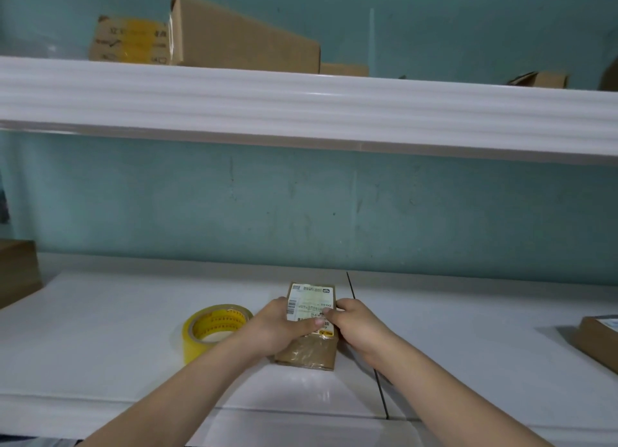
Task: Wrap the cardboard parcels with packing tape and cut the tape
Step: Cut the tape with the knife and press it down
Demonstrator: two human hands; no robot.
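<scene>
A small cardboard parcel [309,351] with a white shipping label lies on the white counter [468,346], glossy with tape on its near end. My left hand [281,328] grips its left side, thumb laid across the label. My right hand [356,324] holds its right edge, fingertips on the label. A roll of yellow-tinted packing tape [214,326] lies flat on the counter just left of my left hand, apart from the parcel. No cutter is visible.
Another cardboard parcel [598,341] sits at the right edge of the counter, and a brown box [16,271] at the far left. A white shelf [301,105] overhead carries several cardboard boxes [240,38]. A dark seam [368,346] crosses the counter.
</scene>
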